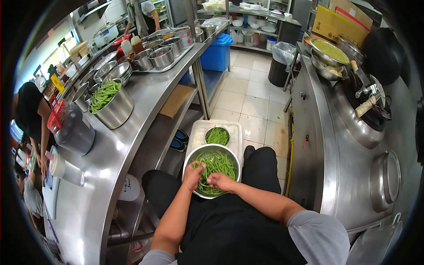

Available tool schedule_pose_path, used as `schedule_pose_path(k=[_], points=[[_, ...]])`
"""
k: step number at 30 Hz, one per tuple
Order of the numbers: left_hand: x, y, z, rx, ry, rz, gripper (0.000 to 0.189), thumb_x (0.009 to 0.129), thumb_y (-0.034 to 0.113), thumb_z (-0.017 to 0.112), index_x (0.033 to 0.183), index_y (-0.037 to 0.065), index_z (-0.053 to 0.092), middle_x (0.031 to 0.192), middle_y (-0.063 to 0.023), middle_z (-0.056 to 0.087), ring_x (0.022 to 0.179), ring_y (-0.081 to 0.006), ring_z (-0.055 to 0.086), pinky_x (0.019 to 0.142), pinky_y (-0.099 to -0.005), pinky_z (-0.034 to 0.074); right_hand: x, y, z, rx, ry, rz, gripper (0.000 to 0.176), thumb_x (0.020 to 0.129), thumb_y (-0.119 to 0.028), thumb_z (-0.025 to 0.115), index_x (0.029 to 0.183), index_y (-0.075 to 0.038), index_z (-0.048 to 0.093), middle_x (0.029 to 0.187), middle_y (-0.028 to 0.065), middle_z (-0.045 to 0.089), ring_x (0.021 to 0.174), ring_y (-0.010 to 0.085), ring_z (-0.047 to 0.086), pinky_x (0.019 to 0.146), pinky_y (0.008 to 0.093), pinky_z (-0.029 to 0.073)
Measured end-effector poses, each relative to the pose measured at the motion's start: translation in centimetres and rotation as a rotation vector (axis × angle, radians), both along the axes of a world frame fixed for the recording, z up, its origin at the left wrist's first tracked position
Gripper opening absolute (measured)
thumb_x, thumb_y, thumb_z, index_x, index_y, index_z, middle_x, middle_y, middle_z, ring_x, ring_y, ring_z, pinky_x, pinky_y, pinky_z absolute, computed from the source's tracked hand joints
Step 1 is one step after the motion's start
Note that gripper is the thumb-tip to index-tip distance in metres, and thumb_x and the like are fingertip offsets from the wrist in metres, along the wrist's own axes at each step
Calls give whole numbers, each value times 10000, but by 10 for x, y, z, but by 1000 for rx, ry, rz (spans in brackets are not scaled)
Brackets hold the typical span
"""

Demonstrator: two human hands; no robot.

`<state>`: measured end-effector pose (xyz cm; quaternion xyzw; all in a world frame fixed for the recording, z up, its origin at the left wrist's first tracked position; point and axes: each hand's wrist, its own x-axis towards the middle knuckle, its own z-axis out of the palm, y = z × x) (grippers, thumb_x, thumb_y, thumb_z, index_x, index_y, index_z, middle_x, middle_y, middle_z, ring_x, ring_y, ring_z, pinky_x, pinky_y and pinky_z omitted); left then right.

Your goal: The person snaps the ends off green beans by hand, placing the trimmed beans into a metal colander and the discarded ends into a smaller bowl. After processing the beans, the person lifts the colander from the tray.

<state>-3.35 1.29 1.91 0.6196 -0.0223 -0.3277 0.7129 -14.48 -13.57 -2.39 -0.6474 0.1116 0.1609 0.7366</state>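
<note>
Black apron cloth [229,229] fills the lower middle of the head view, between two grey sleeves, with the forearms reaching up from them. Between the knees sits a wide metal bowl [238,164] holding a loose heap of green beans [218,162]. Over the beans, the left hand [193,176] is at the bowl's left side, its fingers curled in close; whether a bean is gripped in them cannot be told. The right hand [221,182] is just beside it, thumb and fingers drawn narrowly together, and what they pinch is too small to tell.

Beyond the bowl, a smaller round container [229,136] of green beans rests on a whitish plastic surface [236,127]. On the steel counter [106,154] to the left, a deep metal pot [117,110] carries more green beans heaped above its rim, near a dark-filled jar [75,132] with a red lid. On the right-hand counter [349,176], a lidded metal pot [384,181] stands near the wok area.
</note>
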Motion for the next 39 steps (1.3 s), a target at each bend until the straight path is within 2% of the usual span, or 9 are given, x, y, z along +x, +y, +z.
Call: schedule_pose_path(k=[3, 8, 13, 15, 20, 24, 28, 31, 39], points=[[-10, -3, 11, 107, -93, 34, 141, 934, 161, 753, 979, 62, 664, 645, 21, 545, 474, -73, 446, 450, -254, 362, 3, 5, -3, -80, -95, 64, 180, 1060, -269, 632, 970, -114, 640, 793, -39, 603, 634, 62, 472, 579, 244, 385], [-9, 5, 37, -19, 11, 149, 134, 1045, 147, 602, 1100, 34, 649, 822, -40, 676, 526, -74, 435, 477, -258, 391, 10, 8, -3, 611, 124, -177, 199, 1082, -233, 579, 916, -124, 575, 781, -18, 523, 634, 112, 430, 595, 289, 400], [-4, 24, 21, -103, 161, 253, 137, 1047, 144, 585, 1071, 15, 628, 910, -70, 677, 578, -76, 446, 498, -252, 394, 20, 3, 7, 714, 27, -262, 169, 1076, -189, 572, 929, -108, 580, 793, -13, 544, 655, 106, 446, 628, 279, 415], [6, 39, -14, -154, 348, 257, 132, 1039, 136, 583, 1053, 12, 625, 858, -50, 626, 570, -87, 445, 494, -257, 385, 20, 3, 10, -16, -301, -25, 134, 1059, -132, 563, 944, -81, 607, 823, -1, 592, 716, 107, 524, 679, 280, 459], [1, 20, -27, 34, 409, 378, 121, 978, 130, 630, 889, 53, 654, 731, -25, 565, 548, -125, 462, 497, -286, 397, 12, 14, 21, -379, -714, 76, 45, 976, -80, 633, 978, -37, 648, 853, 49, 671, 767, 136, 622, 734, 283, 501], [20, 20, -30, -95, 415, 391, 68, 939, 95, 644, 882, 67, 618, 693, -8, 532, 537, -123, 467, 475, -277, 379, 5, 6, 31, -342, -510, 40, 59, 929, -44, 673, 988, -40, 670, 864, 74, 681, 796, 188, 642, 763, 316, 512], [31, 26, -1, -107, 315, 299, 103, 948, 97, 691, 899, 64, 607, 691, 16, 501, 543, -102, 466, 472, -271, 384, 10, -7, 0, -979, -208, 73, 517, 833, -168, 799, 1285, -38, 583, 1260, 219, 585, 1177, 399, 621, 972, 502, 520], [41, 25, 7, -109, 299, 264, 132, 972, 125, 704, 905, 69, 605, 694, 23, 488, 540, -94, 458, 474, -266, 391, 5, -5, 10, -1136, -17, 167, 615, 818, -250, 809, 1336, -38, 555, 1315, 233, 552, 1217, 422, 599, 1017, 517, 495], [36, 28, -43, -82, 341, 341, 140, 1025, 148, 667, 1023, 11, 638, 798, -56, 612, 622, -153, 560, 557, -328, 533, 12, -4, -28, -1311, -168, 176, 416, 861, -217, 696, 1226, -42, 601, 1031, 162, 712, 1016, 399, 691, 926, 521, 521]])
